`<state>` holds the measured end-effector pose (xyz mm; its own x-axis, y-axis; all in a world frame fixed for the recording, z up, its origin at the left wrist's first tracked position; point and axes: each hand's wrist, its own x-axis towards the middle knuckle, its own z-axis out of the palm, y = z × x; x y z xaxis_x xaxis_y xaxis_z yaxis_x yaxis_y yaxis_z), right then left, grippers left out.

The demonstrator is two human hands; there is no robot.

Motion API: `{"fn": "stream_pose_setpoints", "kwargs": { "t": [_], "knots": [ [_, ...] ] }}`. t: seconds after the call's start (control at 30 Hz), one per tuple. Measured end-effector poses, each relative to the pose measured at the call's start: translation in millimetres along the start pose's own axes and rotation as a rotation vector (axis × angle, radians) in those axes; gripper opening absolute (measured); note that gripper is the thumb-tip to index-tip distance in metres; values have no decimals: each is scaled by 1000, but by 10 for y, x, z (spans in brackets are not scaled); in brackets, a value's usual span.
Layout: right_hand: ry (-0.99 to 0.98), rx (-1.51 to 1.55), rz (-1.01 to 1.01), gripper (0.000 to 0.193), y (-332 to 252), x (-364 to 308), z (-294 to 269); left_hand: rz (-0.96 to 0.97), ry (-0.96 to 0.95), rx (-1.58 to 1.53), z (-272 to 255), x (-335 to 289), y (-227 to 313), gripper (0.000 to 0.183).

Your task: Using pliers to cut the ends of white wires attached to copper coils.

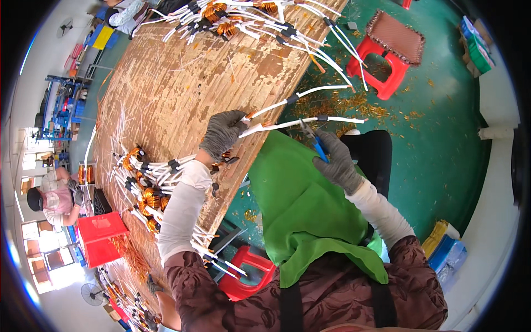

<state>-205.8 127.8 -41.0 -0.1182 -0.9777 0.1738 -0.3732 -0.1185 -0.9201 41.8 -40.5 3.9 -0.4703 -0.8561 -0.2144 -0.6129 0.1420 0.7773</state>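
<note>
My left hand, in a grey glove, is closed at the table's edge on white-sleeved wires with black bands and bare copper ends. The two leads stick out to the right, past the edge and over the floor. To the right, my gloved right hand grips blue-handled pliers. The jaws of the pliers are close to the lower lead; I cannot tell whether they touch it. Whatever the left fingers cover is hidden. A green apron lies across my lap below both hands.
Copper coils with white leads are heaped beside my left forearm on the worn wooden table; another heap lies at the far end. Red stools, a red bin and orange floor scraps surround the table. A person works at left.
</note>
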Motion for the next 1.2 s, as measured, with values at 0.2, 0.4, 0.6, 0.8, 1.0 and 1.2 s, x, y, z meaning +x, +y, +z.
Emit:
{"fn": "stream_pose_setpoints", "kwargs": {
  "t": [0.2, 0.4, 0.6, 0.8, 1.0, 1.2],
  "knots": [
    [-52, -447, -112, 53, -55, 450, 24, 42, -167, -381, 236, 179, 393, 27],
    [-135, -551, -73, 55, -81, 612, -84, -8, -250, -496, 285, 276, 335, 25],
    [-183, -509, -116, 57, -26, 711, -49, 15, -272, -498, 271, 304, 328, 29],
    [-179, -543, -362, 60, 73, 843, -99, 13, -313, -521, 264, 286, 216, 31],
    [-241, -627, -599, 61, 125, 1160, -267, 41, -349, -524, 323, 301, 254, 34],
    [-397, -553, -520, 64, 1, 1139, -328, 49, -192, -530, 386, 277, 248, 35]
  ]
}}
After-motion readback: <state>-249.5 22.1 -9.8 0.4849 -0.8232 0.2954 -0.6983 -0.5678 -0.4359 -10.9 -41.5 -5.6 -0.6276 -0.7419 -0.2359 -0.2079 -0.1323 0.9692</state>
